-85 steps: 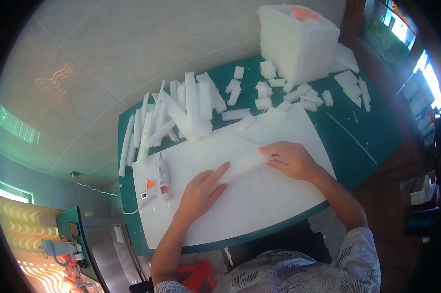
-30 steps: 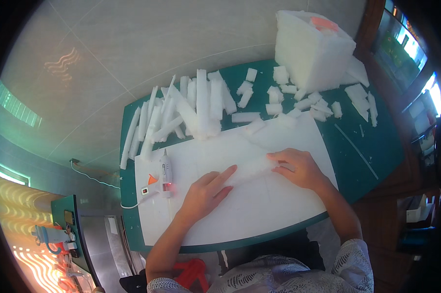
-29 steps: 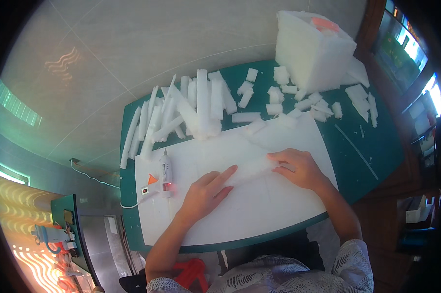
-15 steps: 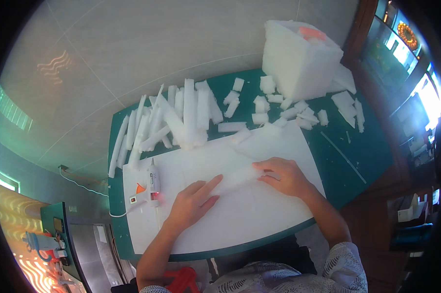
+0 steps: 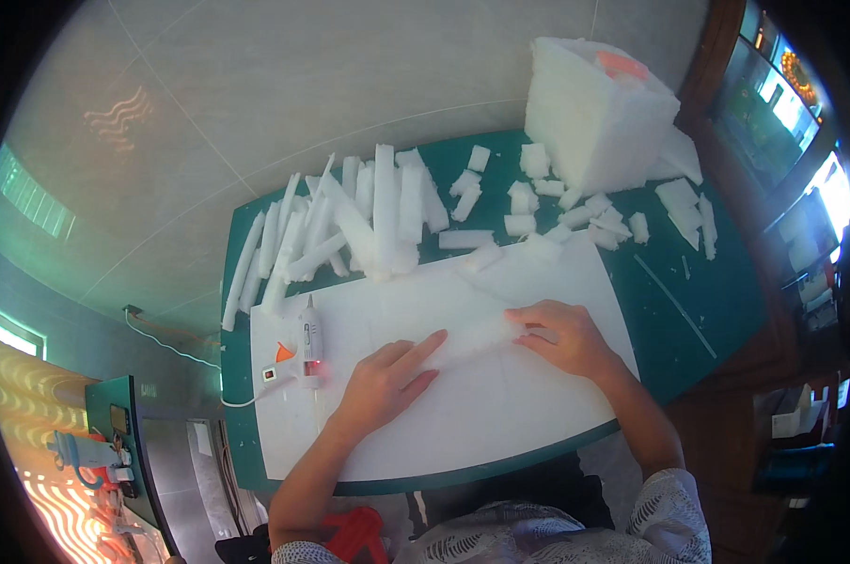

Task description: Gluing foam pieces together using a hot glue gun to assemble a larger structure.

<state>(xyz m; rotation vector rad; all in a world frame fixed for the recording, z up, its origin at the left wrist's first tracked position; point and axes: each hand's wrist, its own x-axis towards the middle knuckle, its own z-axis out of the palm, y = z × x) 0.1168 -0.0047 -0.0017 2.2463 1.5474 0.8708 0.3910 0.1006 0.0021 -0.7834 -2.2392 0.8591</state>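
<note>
Foam strip (image 5: 480,338) over white board (image 5: 500,414) is pinched by right hand (image 5: 568,340), fingertips slightly apart; its left end is met by spread left hand (image 5: 380,385), hold unclear; edges could be crumbled by oversqueezing.

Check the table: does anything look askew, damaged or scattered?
Yes. Long foam strips at the back left lie crossed at mixed angles rather than aligned. To their right, short foam chunks lie scattered, with ragged edges. The glue gun lies on its side on the white board.

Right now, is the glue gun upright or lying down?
Lying down: the glue gun rests sideways on the white board, nozzle pointing away.
</note>
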